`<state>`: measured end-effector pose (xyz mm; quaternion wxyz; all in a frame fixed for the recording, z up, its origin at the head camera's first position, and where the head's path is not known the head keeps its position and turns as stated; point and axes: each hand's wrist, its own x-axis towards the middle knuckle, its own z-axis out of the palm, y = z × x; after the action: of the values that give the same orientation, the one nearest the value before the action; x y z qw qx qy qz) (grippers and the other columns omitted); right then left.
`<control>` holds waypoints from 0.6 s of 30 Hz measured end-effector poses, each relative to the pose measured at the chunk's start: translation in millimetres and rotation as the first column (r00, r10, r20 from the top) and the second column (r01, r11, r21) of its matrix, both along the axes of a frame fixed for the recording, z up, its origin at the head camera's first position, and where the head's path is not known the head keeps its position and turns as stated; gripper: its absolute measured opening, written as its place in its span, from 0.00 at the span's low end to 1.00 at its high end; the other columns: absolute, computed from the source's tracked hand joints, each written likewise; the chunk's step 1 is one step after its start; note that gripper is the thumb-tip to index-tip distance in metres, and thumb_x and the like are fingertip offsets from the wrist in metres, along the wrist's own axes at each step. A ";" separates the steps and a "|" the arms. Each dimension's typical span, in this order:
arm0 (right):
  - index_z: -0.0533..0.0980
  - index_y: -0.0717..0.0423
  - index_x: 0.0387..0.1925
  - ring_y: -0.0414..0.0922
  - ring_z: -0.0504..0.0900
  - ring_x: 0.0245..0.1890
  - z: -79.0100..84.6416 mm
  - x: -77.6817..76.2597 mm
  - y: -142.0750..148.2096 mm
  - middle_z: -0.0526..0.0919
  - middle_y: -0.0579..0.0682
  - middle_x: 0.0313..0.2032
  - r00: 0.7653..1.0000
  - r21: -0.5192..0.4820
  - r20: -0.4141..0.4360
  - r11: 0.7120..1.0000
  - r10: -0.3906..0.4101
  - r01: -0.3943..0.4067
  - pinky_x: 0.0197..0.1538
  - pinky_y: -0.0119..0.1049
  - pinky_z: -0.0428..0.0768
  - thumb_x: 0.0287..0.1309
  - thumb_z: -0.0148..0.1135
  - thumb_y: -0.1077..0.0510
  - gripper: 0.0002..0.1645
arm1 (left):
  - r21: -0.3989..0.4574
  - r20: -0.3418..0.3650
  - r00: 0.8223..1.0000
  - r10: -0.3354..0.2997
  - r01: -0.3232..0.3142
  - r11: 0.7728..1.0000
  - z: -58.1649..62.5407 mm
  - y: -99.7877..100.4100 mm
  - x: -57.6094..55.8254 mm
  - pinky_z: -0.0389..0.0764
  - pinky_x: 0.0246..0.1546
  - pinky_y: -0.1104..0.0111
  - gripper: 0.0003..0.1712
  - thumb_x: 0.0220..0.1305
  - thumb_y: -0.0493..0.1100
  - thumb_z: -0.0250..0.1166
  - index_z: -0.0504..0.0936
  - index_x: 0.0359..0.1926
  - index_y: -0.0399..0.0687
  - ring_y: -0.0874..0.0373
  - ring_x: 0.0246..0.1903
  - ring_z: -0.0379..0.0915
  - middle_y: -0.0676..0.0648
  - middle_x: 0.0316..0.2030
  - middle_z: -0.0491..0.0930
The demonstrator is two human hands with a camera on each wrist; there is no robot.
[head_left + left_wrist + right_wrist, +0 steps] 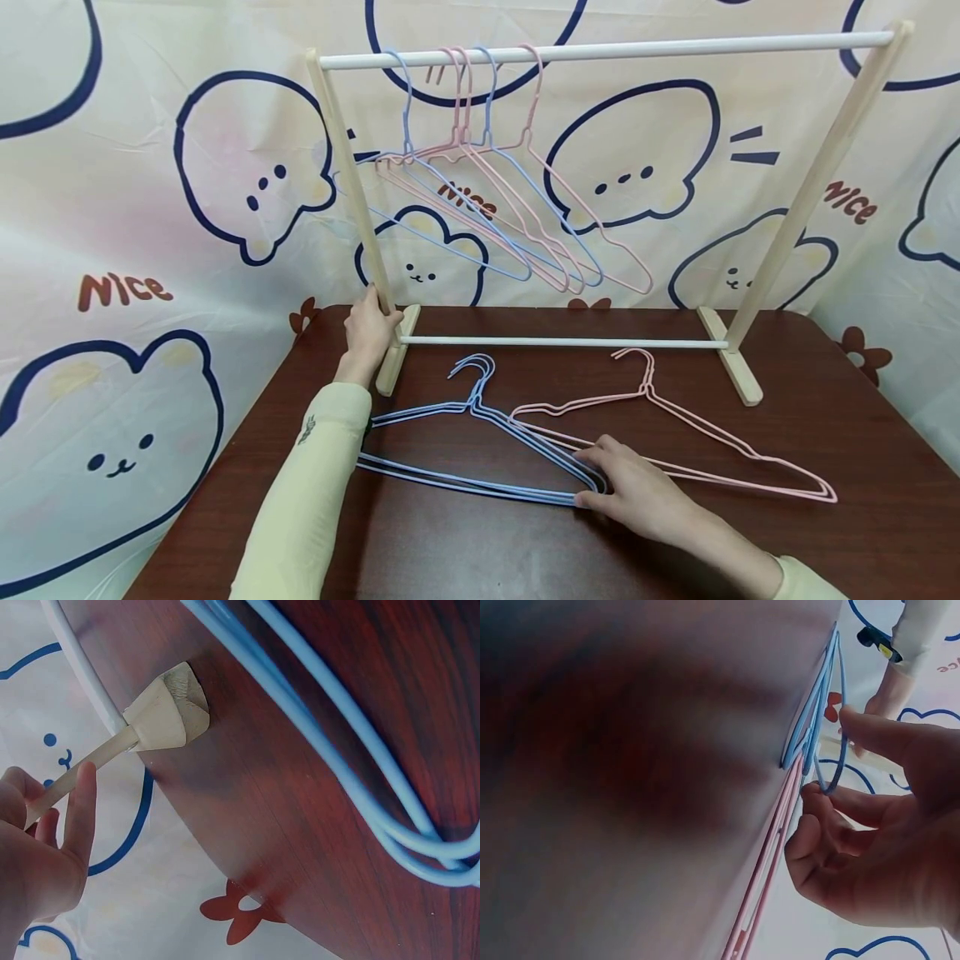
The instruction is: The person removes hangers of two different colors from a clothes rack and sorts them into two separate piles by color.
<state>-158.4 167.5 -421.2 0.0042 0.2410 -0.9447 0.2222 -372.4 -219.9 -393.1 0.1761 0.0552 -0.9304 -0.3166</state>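
Close in, blue hangers (pixel 474 402), one corner pinched by right hand (pixel 645 496)

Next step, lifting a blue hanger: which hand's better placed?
Right, I'd say. The right hand pinches a blue hanger at one corner. The left hand grips a post, so using it would probably mean letting go there first.

Dark brown table (pixel 540 558) bearing a clothes rack (pixel 562 342), with blue hangers (pixel 476 399) before the rack's left half and pink hangers (pixel 647 388) before its right.
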 end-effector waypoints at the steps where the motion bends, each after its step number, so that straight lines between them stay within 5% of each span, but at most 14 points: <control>1: 0.80 0.54 0.55 0.33 0.68 0.33 0.2 0.2 0.0 0.74 0.40 0.38 1.000 0.016 0.000 1.000 -0.002 0.002 0.35 0.31 0.69 0.53 0.72 0.45 0.30 | 0.000 0.000 1.000 -0.003 0.003 1.000 0.1 0.0 0.3 0.79 0.51 0.44 0.19 0.66 0.43 0.64 0.71 0.55 0.42 0.36 0.44 0.80 0.34 0.44 0.81; 9: 0.78 0.50 0.58 0.35 0.68 0.34 2.1 2.2 0.2 0.73 0.39 0.38 1.000 0.083 0.010 0.996 -0.012 0.011 0.32 0.31 0.68 0.52 0.73 0.45 0.32 | 0.000 0.012 1.000 0.001 -0.001 1.000 0.4 -0.2 0.9 0.78 0.51 0.45 0.19 0.67 0.43 0.63 0.71 0.55 0.41 0.36 0.45 0.80 0.34 0.45 0.81; 18: 0.77 0.50 0.58 0.37 0.75 0.39 14.0 -0.7 3.7 0.77 0.39 0.40 1.000 0.046 -0.006 0.999 -0.026 0.026 0.31 0.30 0.72 0.55 0.72 0.48 0.30 | -0.004 0.016 1.000 0.004 -0.004 1.000 0.4 0.0 0.0 0.78 0.51 0.45 0.20 0.67 0.43 0.63 0.71 0.55 0.42 0.36 0.45 0.80 0.34 0.44 0.80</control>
<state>-159.0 171.1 -407.2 0.0040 0.2291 -0.9527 0.1995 -372.3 -219.9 -392.6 0.1693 0.0592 -0.9323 -0.3141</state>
